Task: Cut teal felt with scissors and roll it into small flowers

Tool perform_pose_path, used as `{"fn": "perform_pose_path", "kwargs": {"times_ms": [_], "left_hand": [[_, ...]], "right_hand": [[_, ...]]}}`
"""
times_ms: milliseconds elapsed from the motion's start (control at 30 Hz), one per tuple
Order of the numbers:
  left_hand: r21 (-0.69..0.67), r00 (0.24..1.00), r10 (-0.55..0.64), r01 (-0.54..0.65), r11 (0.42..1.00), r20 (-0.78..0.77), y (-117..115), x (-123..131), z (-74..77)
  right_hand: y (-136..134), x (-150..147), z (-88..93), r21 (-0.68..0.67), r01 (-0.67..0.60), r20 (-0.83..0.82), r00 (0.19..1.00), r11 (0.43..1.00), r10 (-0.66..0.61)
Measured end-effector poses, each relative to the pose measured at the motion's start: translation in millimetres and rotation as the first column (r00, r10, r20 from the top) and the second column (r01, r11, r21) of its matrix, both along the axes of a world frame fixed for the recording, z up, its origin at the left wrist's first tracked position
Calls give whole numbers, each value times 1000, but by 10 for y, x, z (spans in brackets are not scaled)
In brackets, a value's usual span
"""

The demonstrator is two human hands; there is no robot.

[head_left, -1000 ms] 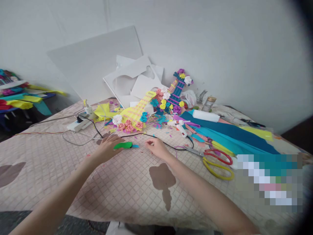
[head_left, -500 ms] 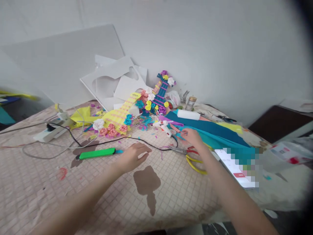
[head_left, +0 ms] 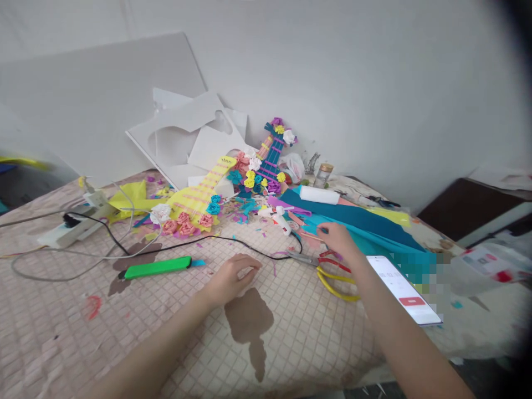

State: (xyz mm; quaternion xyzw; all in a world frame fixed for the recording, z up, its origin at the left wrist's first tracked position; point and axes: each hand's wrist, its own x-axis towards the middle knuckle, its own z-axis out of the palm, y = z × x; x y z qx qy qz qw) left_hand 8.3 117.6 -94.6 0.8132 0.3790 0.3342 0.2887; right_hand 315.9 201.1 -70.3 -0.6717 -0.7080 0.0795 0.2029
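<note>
My left hand (head_left: 238,278) is over the quilted cloth, its fingers loosely bent and the thumb apart from them, nothing seen in it. Farther right, my right hand (head_left: 338,238) has its fingers pressed together beside the teal paper (head_left: 353,224); a small dark bit shows at the fingertips, too small to name. A thin orange strip (head_left: 311,236) lies just left of those fingertips. Below them are scissors (head_left: 336,277) with yellow and red handles. Beyond my hands lies a white hot glue gun (head_left: 280,220). A green utility knife (head_left: 158,268) rests on the left.
A yellow paper guitar with paper flowers (head_left: 199,202) and a blue one (head_left: 273,155) stand at the back. Cables run from the power strip (head_left: 70,227). A phone (head_left: 403,291) lies by my right forearm. White boards (head_left: 178,133) lean on the wall.
My right hand has moved slightly right, with its fingers by the teal paper. The view has shifted a little, so the knife and power strip appear farther left. My left hand stays over the cloth.
</note>
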Motion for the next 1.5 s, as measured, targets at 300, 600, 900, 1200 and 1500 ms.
{"fn": "perform_pose_path", "kwargs": {"times_ms": [300,600,900,1200,1500], "left_hand": [[-486,900,223,-14,874,374,32,50,-1],[-539,781,457,-187,821,426,128,-62,-61],[-617,747,491,-140,775,448,108,-16,-117],[-599,819,469,-202,775,331,70,32,-62],[-632,795,485,-172,756,364,96,15,-135]], "right_hand": [[-394,-737,147,-224,-480,-707,679,848,197],[-308,-1292,-199,-229,-644,-812,540,730,221],[-491,-1365,-307,-242,-508,-838,539,827,86],[-537,-1354,-312,-197,-572,-821,540,796,185],[-544,-1349,-304,-177,-526,-871,477,832,116]]}}
